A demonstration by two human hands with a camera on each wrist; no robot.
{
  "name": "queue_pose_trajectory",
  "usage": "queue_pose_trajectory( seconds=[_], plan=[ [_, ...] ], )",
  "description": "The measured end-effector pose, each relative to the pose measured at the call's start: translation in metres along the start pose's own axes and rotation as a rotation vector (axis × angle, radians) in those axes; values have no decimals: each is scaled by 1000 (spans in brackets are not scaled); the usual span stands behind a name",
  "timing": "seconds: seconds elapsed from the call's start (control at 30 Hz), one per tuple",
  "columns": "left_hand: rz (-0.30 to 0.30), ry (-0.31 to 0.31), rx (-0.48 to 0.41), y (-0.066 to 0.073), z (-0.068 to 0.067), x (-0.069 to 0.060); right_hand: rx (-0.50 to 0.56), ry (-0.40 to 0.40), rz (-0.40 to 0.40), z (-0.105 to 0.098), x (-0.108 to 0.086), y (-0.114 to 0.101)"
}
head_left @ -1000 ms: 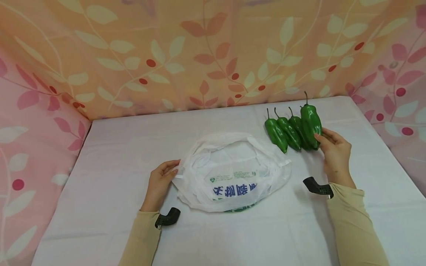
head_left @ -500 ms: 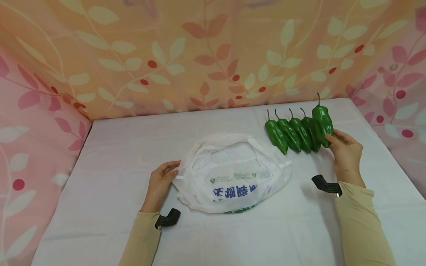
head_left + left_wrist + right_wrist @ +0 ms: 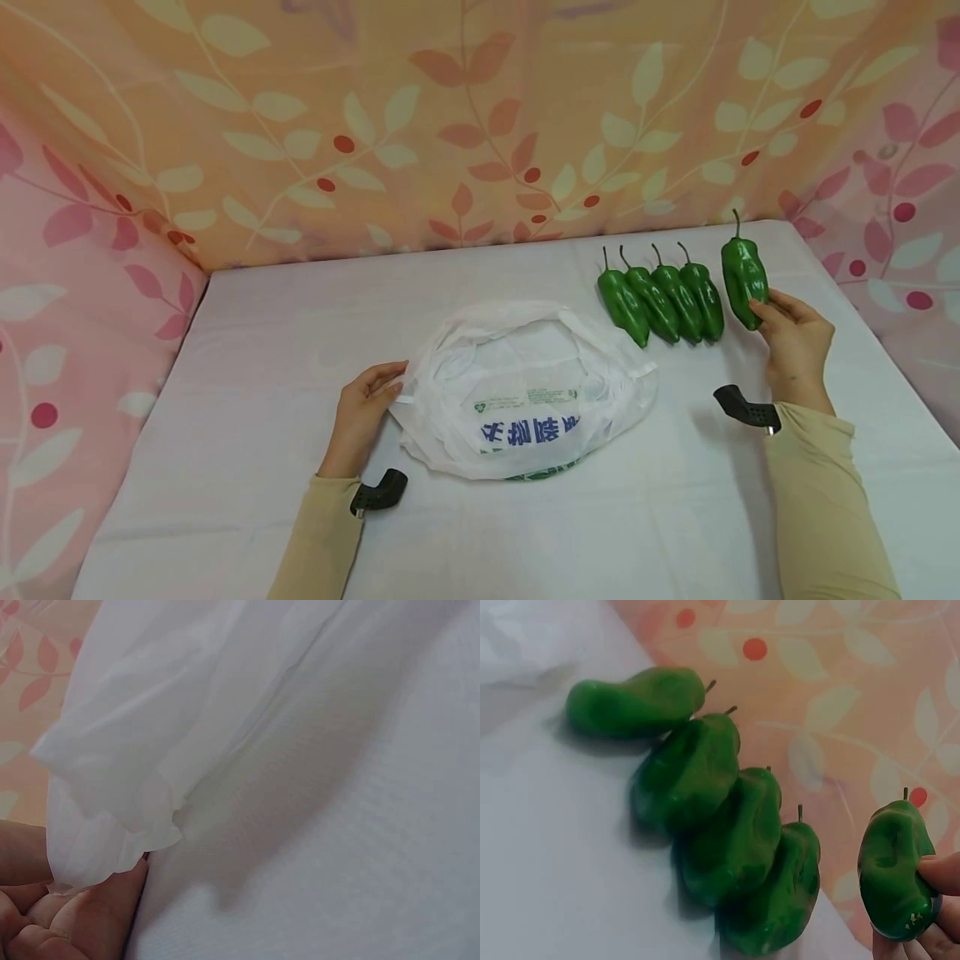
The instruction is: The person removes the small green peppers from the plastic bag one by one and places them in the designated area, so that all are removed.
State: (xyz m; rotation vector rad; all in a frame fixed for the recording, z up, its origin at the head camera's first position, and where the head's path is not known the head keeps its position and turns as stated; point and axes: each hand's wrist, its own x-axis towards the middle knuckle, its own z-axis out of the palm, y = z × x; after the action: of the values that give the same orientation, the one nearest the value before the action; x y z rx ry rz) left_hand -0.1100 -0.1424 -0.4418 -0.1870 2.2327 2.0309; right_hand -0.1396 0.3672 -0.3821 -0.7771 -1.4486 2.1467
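Observation:
A green pepper [image 3: 744, 282], stem up, is held at its lower end between the thumb and fingers of my right hand [image 3: 799, 346]. Left of it, several more green peppers [image 3: 660, 304] lie side by side in a row, stems toward the back. The right wrist view shows the held pepper [image 3: 895, 870] apart from that row. A white plastic bag [image 3: 517, 462] with blue and green print lies mid-table, its mouth spread wide. My left hand [image 3: 362, 412] pinches the bag's left edge; in the left wrist view the bag [image 3: 142, 735] partly covers those fingers.
A white cloth [image 3: 525, 542] covers the table. Floral curtains [image 3: 480, 125] stand along the back and both sides. Each wrist carries a black camera mount [image 3: 378, 492].
My right hand has moved right with the pepper, leaving a gap between it and the row, where another pepper now shows fully. The left hand and bag stay put.

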Motion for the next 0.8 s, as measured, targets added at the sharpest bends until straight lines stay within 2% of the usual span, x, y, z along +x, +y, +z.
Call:
queue_pose_trajectory(
  seconds=[0.17, 0.53, 0.8],
  plan=[
    [-6, 5, 11, 1, 0, 0, -75, 12, 6, -4, 7, 3],
    [3, 2, 7, 0, 0, -1, -145, -28, -7, -10, 21, 12],
    [0, 10, 10, 0, 0, 0, -202, -51, 52, -16, 29, 20]
  ],
)
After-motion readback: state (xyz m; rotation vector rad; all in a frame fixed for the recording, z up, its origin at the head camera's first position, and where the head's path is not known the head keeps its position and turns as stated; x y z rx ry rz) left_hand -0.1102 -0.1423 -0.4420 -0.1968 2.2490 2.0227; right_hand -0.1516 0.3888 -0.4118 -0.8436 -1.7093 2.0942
